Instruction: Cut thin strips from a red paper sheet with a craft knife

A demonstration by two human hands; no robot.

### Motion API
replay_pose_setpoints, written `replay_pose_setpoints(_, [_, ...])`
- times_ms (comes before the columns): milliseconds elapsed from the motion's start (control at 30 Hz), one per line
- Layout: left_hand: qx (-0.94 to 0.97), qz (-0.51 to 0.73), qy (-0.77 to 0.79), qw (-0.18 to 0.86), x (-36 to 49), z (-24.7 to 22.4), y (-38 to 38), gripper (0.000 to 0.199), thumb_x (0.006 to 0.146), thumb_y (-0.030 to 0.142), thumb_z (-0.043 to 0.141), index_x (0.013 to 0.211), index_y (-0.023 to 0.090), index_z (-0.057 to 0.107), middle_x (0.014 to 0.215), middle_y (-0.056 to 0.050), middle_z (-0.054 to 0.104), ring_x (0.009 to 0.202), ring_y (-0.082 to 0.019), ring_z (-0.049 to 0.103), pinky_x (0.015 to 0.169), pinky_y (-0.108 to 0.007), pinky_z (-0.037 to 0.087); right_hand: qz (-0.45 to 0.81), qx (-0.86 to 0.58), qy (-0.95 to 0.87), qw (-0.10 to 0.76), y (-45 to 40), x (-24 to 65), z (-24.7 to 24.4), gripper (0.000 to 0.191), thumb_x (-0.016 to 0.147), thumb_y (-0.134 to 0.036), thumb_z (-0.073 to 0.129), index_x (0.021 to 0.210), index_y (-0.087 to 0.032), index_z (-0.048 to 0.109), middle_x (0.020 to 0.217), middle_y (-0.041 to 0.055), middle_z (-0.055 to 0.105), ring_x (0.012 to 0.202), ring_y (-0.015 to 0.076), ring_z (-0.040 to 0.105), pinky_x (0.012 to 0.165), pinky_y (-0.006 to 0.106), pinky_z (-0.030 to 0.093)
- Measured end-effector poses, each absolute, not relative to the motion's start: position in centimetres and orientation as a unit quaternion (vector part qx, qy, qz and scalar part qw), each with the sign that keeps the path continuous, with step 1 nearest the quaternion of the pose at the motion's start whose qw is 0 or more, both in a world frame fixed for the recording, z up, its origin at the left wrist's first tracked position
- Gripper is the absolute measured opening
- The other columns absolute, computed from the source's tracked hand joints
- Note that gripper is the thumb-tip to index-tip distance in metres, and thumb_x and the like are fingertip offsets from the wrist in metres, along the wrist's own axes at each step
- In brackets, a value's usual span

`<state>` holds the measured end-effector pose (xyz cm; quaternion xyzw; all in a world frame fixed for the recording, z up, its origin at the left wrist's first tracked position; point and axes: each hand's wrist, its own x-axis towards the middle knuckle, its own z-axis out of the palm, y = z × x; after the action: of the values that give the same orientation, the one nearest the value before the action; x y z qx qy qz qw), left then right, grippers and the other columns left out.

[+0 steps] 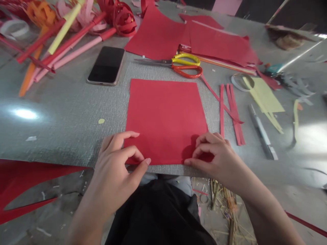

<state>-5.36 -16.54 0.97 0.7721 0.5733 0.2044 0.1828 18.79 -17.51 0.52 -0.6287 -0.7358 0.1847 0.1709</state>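
Observation:
A flat red paper sheet [166, 115] lies on the grey table in front of me, its near edge close to the table's front edge. My left hand [122, 163] rests at its near left corner, thumb and fingers curved with thumb and index tips close together on the paper. At the near right corner, my right hand [214, 151] has its thumb on the near edge and its fingers bent over the sheet. Beyond the sheet lie scissors [186, 64] with one yellow and one red handle. Thin red strips [233, 115] lie to the right.
A phone [106, 65] lies at the back left, beside rolled paper sticks with curled paper heads [76, 37]. More red sheets [217, 41] are at the back. On the right are a tape roll [242, 82], yellow paper [268, 95] and a white cutter [263, 132].

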Motion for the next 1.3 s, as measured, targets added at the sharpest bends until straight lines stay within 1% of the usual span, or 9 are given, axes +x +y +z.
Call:
replay_pose_setpoints(200, [0.776, 0.202, 0.567, 0.187, -5.5, 0.8, -16.4, 0.023, 0.079, 0.033, 0.057, 0.059, 0.022, 0.056, 0.119, -0.003, 0.051, 0.112, -0.03, 0.045, 0.091, -0.053, 0.041, 0.177, -0.623, -0.746, 0.155, -17.3, 18.9, 0.5, 0.032, 0.073, -0.052, 0.065, 0.057, -0.025, 0.063, 0.084, 0.0025, 0.056, 0.086, 0.0216, 0.053, 0.073, 0.04, 0.04])
replay_pose_setpoints(367, [0.773, 0.203, 0.568, 0.196, -5.4, 1.0, -16.4, 0.025, 0.079, 0.032, 0.057, 0.056, 0.021, 0.055, 0.119, -0.003, 0.05, 0.112, -0.029, 0.044, 0.088, -0.051, 0.044, 0.172, -0.621, -0.753, 0.137, -17.3, 18.9, 0.7, 0.028, 0.072, -0.048, 0.068, 0.058, -0.025, 0.063, 0.085, 0.002, 0.056, 0.086, 0.0215, 0.053, 0.074, 0.039, 0.04])
replay_pose_setpoints(533, [0.774, 0.196, 0.573, 0.187, -5.3, 1.1, -16.4, 0.023, 0.078, 0.031, 0.057, 0.058, 0.021, 0.055, 0.118, -0.003, 0.051, 0.112, -0.029, 0.045, 0.091, -0.052, 0.041, 0.161, -0.615, -0.762, 0.119, -17.4, 18.6, 1.2, 0.027, 0.072, -0.047, 0.069, 0.059, -0.025, 0.062, 0.085, 0.0018, 0.056, 0.084, 0.0212, 0.053, 0.072, 0.038, 0.038])
replay_pose_setpoints(633, [0.778, 0.195, 0.569, 0.18, -5.3, 1.0, -16.4, 0.022, 0.077, 0.03, 0.058, 0.057, 0.021, 0.054, 0.117, -0.004, 0.051, 0.112, -0.029, 0.044, 0.091, -0.053, 0.04, 0.15, -0.615, -0.766, 0.112, -17.7, 18.6, 1.2, 0.025, 0.074, -0.046, 0.067, 0.063, -0.025, 0.061, 0.088, 0.0018, 0.056, 0.085, 0.0213, 0.052, 0.074, 0.039, 0.038])
replay_pose_setpoints(767, [0.776, 0.203, 0.569, 0.181, -5.4, 0.8, -16.4, 0.024, 0.078, 0.031, 0.056, 0.056, 0.021, 0.054, 0.117, -0.004, 0.051, 0.11, -0.03, 0.045, 0.09, -0.054, 0.04, 0.161, -0.61, -0.764, 0.137, -18.3, 19.1, 0.7, 0.024, 0.08, -0.045, 0.061, 0.068, -0.024, 0.06, 0.091, 0.0022, 0.056, 0.089, 0.0211, 0.051, 0.079, 0.04, 0.038])
replay_pose_setpoints(900, [0.769, 0.195, 0.581, 0.178, -5.3, 0.8, -16.5, 0.025, 0.078, 0.032, 0.055, 0.056, 0.021, 0.055, 0.119, -0.004, 0.052, 0.111, -0.029, 0.046, 0.092, -0.051, 0.039, 0.178, -0.623, -0.744, 0.161, -18.8, 19.5, 0.6, 0.024, 0.085, -0.039, 0.056, 0.067, -0.023, 0.058, 0.093, 0.0028, 0.056, 0.092, 0.0211, 0.052, 0.082, 0.04, 0.038])
replay_pose_setpoints(1100, [0.765, 0.184, 0.59, 0.182, -5.1, 1.2, -16.5, 0.028, 0.079, 0.032, 0.054, 0.054, 0.02, 0.054, 0.121, -0.005, 0.051, 0.113, -0.028, 0.046, 0.093, -0.046, 0.04, 0.203, -0.632, -0.73, 0.161, -18.6, 19.4, 0.7, 0.022, 0.081, -0.035, 0.062, 0.064, -0.023, 0.058, 0.092, 0.0016, 0.056, 0.094, 0.0214, 0.053, 0.083, 0.041, 0.036])
replay_pose_setpoints(1300, [0.775, 0.173, 0.585, 0.166, -5.4, 1.4, -16.5, 0.027, 0.081, 0.03, 0.053, 0.056, 0.02, 0.052, 0.122, -0.005, 0.052, 0.113, -0.027, 0.047, 0.093, -0.046, 0.038, 0.175, -0.627, -0.741, 0.168, -18.7, 19.4, 0.6, 0.021, 0.08, -0.034, 0.064, 0.064, -0.022, 0.057, 0.09, 0.0007, 0.055, 0.09, 0.0201, 0.052, 0.082, 0.04, 0.036])
